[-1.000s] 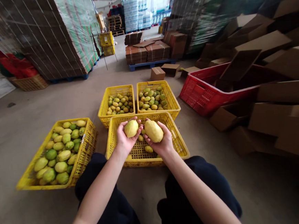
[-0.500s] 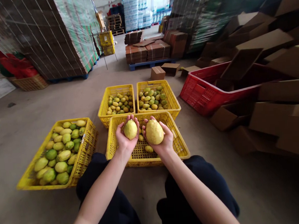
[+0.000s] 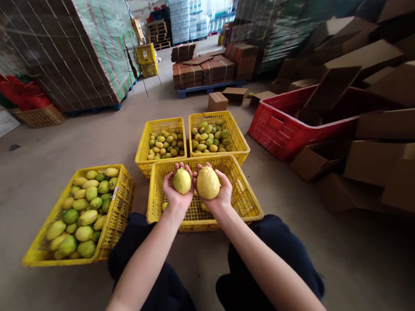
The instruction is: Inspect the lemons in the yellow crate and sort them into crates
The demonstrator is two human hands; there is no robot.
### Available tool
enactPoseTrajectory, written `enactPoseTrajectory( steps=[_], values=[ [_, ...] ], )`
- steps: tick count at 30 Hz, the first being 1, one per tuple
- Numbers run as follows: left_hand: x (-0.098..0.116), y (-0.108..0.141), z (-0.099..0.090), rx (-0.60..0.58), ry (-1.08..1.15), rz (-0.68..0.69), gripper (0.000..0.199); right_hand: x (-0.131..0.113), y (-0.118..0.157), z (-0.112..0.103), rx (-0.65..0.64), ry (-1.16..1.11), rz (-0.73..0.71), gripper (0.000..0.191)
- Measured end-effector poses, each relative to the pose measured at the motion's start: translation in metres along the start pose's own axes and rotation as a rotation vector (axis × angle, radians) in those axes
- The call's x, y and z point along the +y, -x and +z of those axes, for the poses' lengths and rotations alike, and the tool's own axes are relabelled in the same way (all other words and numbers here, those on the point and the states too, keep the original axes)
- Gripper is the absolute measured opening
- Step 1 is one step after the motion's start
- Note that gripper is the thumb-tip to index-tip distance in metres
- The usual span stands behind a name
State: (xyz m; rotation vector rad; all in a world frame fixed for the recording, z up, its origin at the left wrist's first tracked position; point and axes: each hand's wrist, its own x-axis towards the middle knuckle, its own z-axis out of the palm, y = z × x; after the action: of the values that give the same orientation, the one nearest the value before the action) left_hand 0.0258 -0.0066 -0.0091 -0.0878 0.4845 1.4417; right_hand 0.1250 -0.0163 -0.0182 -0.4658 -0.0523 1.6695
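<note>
Cupped palm up, my left hand holds a yellow-green lemon. A larger, paler yellow lemon rests in my right hand, its fingers curled round the far side. Both hands are side by side above the front yellow crate, close together. A few lemons lie in that crate, partly hidden by my hands. To the left stands a tilted-looking yellow crate full of large yellow and green lemons. Two more yellow crates, a left one and a right one, hold many smaller lemons behind the front crate.
At the right is a red crate with cardboard in it, beside a heap of cardboard boxes. Flattened cartons lie on a blue pallet further back. Tall wrapped stacks rise on both sides. My knees flank the front crate.
My right hand has moved left with its lemon, closer to my left hand. My left hand has shifted only slightly, and both still hold their lemons.
</note>
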Motion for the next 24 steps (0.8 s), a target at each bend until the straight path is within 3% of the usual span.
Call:
enactPoseTrajectory(
  steps=[9, 13, 16, 19, 21, 23, 24],
  values=[
    [0.012, 0.002, -0.002, 0.026, 0.009, -0.051, 0.022, -0.009, 0.001, -0.007, 0.033, -0.044, 0.068, 0.034],
    [0.006, 0.004, -0.026, 0.008, -0.28, -0.144, 0.024, -0.024, 0.004, -0.014, 0.092, -0.025, 0.032, 0.035],
    [-0.014, 0.019, -0.07, 0.006, -0.674, -0.418, 0.025, -0.037, 0.008, -0.019, 0.134, -0.026, -0.004, 0.035],
    [-0.037, 0.054, -0.128, -0.058, -1.154, -0.902, 0.02, -0.048, 0.014, -0.022, 0.168, -0.029, -0.038, 0.036],
    [-0.047, 0.078, -0.156, -0.073, -1.38, -1.123, 0.009, -0.053, 0.018, -0.022, 0.18, -0.027, -0.045, 0.036],
    [-0.048, 0.09, -0.163, -0.06, -1.494, -1.191, 0.017, -0.057, 0.02, -0.023, 0.185, -0.022, -0.051, 0.036],
    [-0.043, 0.089, -0.156, -0.059, -1.493, -1.202, 0.018, -0.058, 0.021, -0.023, 0.186, -0.017, -0.053, 0.035]
  ],
)
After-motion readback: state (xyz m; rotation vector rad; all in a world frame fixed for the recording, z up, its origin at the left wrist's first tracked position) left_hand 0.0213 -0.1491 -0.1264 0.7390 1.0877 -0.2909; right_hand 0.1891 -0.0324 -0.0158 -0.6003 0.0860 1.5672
